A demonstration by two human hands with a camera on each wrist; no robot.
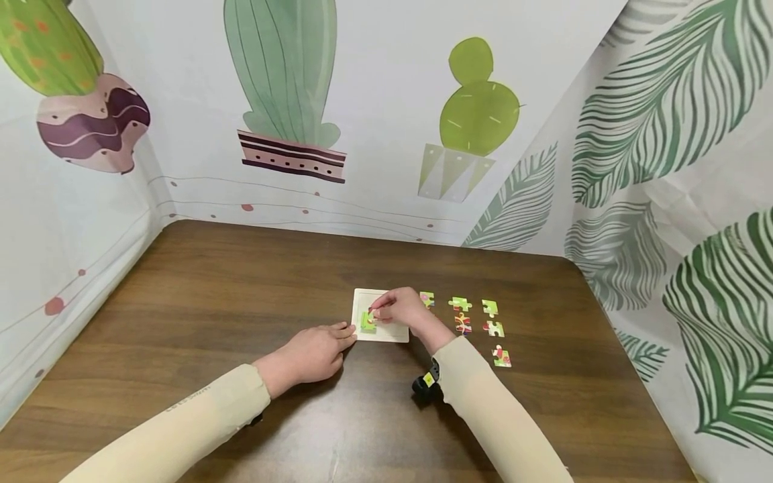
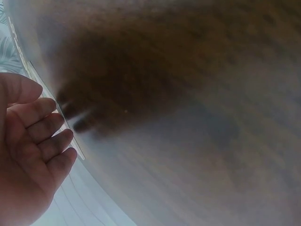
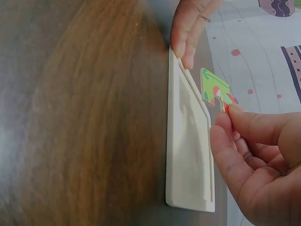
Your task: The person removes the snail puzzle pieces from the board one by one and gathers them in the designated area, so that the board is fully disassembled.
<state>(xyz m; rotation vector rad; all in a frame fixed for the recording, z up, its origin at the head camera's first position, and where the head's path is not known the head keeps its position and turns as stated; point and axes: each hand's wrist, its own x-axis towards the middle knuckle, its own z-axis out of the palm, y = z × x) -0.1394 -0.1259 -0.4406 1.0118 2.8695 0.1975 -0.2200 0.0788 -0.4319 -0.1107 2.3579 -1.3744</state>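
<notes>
A pale wooden puzzle tray (image 1: 395,333) with a raised rim lies on the table. My right hand (image 1: 401,307) is over it and pinches a green puzzle piece (image 3: 212,84) with red and white markings between thumb and forefinger. In the head view this puzzle piece (image 1: 366,325) shows above the left part of the tray; whether it touches the tray floor I cannot tell. My left hand (image 1: 314,352) rests palm down on the table, relaxed fingers touching the tray's left edge. The left wrist view shows that hand's loosely bent fingers (image 2: 59,153).
Several loose jigsaw pieces lie right of the tray, among them a green corner piece (image 1: 490,307), a red-and-yellow piece (image 1: 463,323) and a green-and-red piece (image 1: 501,357). My right forearm partly covers this group. A cactus-patterned wall covering (image 1: 386,181) stands behind the brown table (image 1: 260,268).
</notes>
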